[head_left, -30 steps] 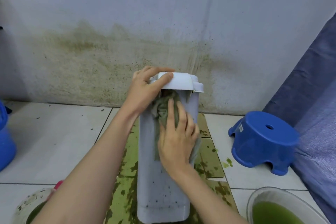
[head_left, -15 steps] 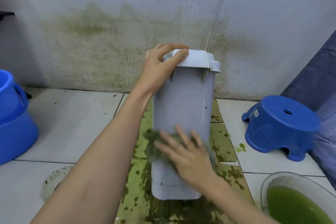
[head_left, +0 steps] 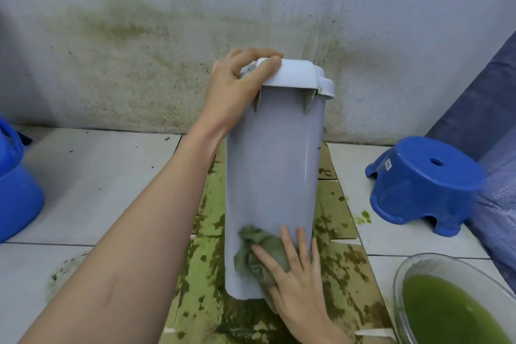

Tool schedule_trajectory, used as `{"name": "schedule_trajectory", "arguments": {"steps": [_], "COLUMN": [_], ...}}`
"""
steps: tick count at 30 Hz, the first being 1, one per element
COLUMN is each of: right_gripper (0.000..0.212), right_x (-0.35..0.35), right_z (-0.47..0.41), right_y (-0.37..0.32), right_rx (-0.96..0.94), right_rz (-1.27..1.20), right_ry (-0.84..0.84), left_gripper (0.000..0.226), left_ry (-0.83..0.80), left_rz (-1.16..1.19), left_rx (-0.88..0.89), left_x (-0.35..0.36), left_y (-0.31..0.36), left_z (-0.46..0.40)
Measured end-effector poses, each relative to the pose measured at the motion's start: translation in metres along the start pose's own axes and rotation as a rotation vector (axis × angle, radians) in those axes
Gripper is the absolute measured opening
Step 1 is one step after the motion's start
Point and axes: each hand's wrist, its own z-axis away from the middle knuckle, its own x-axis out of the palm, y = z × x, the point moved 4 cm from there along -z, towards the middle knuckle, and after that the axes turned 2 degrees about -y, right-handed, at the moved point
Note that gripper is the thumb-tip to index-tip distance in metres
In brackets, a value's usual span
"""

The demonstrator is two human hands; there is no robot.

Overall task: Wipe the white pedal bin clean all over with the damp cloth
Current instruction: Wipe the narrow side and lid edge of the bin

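white pedal bin [head_left: 272,176] stands on stained cardboard [head_left: 329,282] on the floor, long axis near vertical, lid end up and leaning slightly toward the wall. left hand [head_left: 233,92] curls over the lid's left edge, gripping it. right hand [head_left: 293,274], fingers flat and spread, presses the damp cloth [head_left: 262,248] against the bin's lower front.

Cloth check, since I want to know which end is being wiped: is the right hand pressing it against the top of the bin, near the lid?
No: the right hand presses the cloth against the lower part of the bin.
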Motion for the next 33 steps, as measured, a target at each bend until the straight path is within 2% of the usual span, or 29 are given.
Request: {"name": "schedule_trajectory", "arguments": {"steps": [2,5,7,9,11,14,18,21,25,30,31,33], "right_gripper": [0.059,0.052,0.048,0.047,0.047,0.050,0.045,0.043,0.047,0.067,0.067,0.062], "right_x": [-0.021,-0.058,-0.073,-0.081,-0.085,-0.081,-0.084,-0.075,-0.064,-0.078,-0.077,-0.075], "right_z": [-0.032,-0.108,-0.158,-0.182,-0.174,-0.153,-0.164,-0.151,-0.124,-0.157,-0.164,-0.159], "right_y": [0.011,0.033,0.058,0.071,0.057,0.037,0.044,0.031,0.024,0.038,0.034,0.014], "right_rx": [0.226,0.491,0.661,0.800,0.748,0.599,0.573,0.482,0.563,0.935,0.947,0.862], "right_rz": [-0.222,-0.587,-0.798,-0.875,-0.837,-0.748,-0.748,-0.649,-0.482,-0.708,-0.664,-0.402], "right_ry": [0.066,0.228,0.271,0.300,0.346,0.312,0.341,0.286,0.300,0.356,0.364,0.382], "left_gripper": [0.015,0.015,0.015,0.016,0.018,0.021,0.020,0.020,0.018,0.020,0.020,0.022], "left_ry": [0.008,0.025,0.029,0.031,0.042,0.055,0.034,0.040,0.027,0.031,0.033,0.047], "left_rz": [-0.016,-0.025,-0.019,-0.023,-0.020,-0.012,-0.059,-0.038,-0.056,-0.086,-0.086,-0.078], "left_rx": [0.001,0.015,0.030,0.037,0.037,0.045,0.042,0.033,0.028,0.030,0.035,0.047], "left_x": [0.003,0.000,-0.001,-0.002,-0.005,-0.008,-0.005,-0.009,-0.005,0.006,0.005,0.002], "left_y": [0.001,0.000,0.001,0.001,0.000,0.000,0.002,0.002,0.005,0.010,0.010,0.008], "left_z": [-0.001,-0.002,-0.001,0.000,0.001,0.003,0.006,0.009,0.012,0.014,0.014,0.014]}}
